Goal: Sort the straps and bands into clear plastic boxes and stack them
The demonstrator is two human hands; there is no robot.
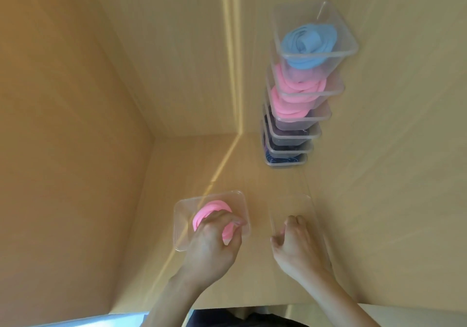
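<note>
A clear plastic box [182, 215] sits on the wooden shelf floor at the front left, with a coiled pink band [209, 209] inside. My left hand [214, 240] reaches into that box and its fingers curl round the pink band. To the right lies a second clear box [290, 205], empty and hard to make out. My right hand [295, 243] rests on its near part with fingers curled over the plastic. At the back right stands a stack of clear boxes [303, 94]: a blue band [308, 43] on top, pink bands [290, 99] below, dark bands [285, 147] lowest.
The work happens inside a wooden compartment with a left wall [75, 124], a back wall [192, 74] and a right wall [404, 149]. A bright streak of light [219, 172] crosses the floor. The shelf's front edge [252, 306] lies just below my wrists.
</note>
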